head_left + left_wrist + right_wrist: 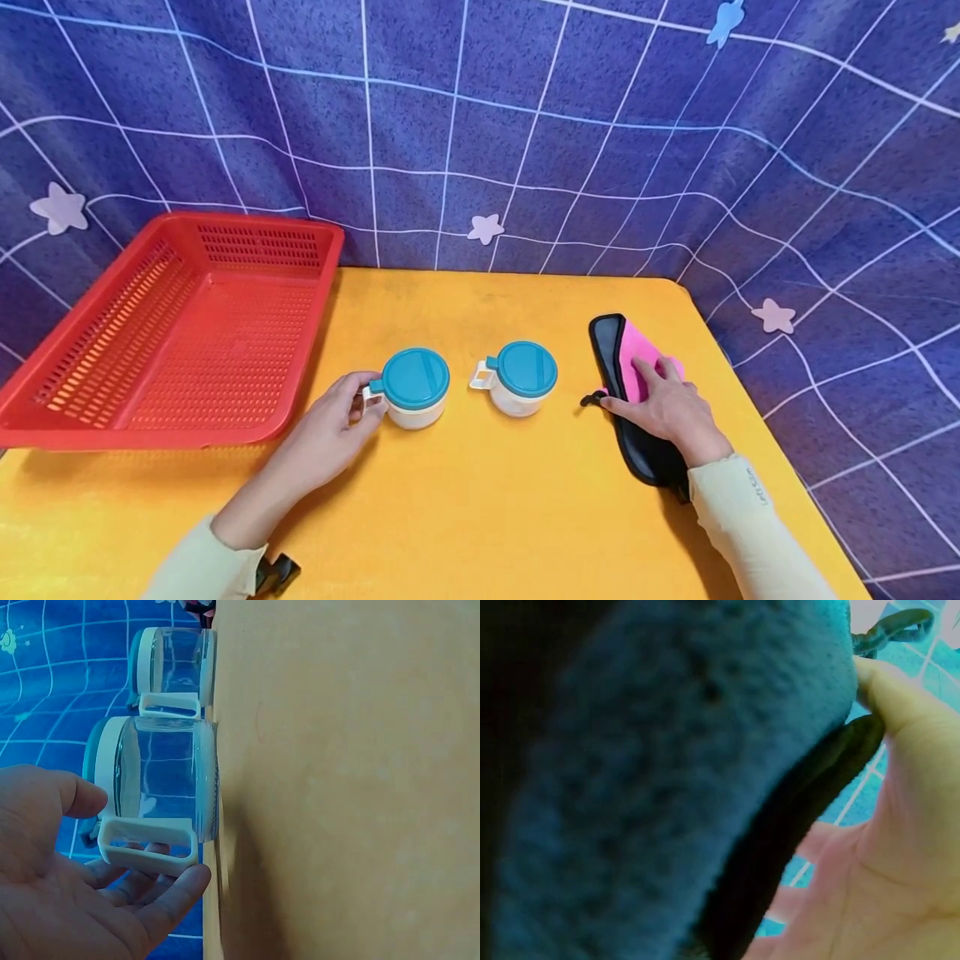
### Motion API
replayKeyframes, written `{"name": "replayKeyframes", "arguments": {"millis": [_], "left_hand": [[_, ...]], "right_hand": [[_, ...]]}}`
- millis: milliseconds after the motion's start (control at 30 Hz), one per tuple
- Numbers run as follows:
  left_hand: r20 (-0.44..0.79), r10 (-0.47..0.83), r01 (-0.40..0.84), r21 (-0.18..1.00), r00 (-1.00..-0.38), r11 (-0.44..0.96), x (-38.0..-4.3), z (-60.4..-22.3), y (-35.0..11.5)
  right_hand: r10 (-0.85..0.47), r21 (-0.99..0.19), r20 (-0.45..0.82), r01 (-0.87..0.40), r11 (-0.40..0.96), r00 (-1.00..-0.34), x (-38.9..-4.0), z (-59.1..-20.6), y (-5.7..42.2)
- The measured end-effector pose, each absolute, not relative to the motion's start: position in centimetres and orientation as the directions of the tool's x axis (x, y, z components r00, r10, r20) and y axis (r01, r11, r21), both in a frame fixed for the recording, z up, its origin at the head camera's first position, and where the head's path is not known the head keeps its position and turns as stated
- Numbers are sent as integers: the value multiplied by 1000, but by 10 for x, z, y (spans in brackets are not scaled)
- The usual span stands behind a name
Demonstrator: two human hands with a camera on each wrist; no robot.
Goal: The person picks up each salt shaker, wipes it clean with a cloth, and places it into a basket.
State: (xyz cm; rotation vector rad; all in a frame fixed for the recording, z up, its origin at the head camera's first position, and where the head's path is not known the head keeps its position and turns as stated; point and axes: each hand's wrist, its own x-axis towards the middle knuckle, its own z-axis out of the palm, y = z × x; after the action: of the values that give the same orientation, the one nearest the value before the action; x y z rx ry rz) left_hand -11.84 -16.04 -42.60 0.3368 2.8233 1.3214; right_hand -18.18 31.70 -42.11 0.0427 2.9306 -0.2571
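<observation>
So my left hand (337,425) is at the white handle (150,862) of a clear jar with a teal lid (416,379), thumb by the collar and fingers bent behind the handle. Honestly can't tell if that's a real grip or just contact. The jar stands upright on the yellow table (525,500), just past my fingertips.

Second jar (527,369), same kind, sits between my two hands, apart from both, its handle pointing toward my left.

My right hand (667,408) is over a pink and black pouch (628,367), thumb at one edge and bent fingers across the pink part. Can't tell whether I've actually got hold of it; the wrist view is mostly dark, blurry fabric. A little black strap (594,398) pokes out by that thumb.

Out left of my left hand there's a red basket (315,325), and beyond both hands hangs a blue grid-and-stars cloth (315,125).
</observation>
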Motion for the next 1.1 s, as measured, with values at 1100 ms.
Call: {"name": "replayKeyframes", "arguments": {"millis": [1100], "left_hand": [[110,240,249,684,-965,686,-127,-428,-168]], "right_hand": [[-116,-223,-37,-105,969,-993,-176,-421,320]]}}
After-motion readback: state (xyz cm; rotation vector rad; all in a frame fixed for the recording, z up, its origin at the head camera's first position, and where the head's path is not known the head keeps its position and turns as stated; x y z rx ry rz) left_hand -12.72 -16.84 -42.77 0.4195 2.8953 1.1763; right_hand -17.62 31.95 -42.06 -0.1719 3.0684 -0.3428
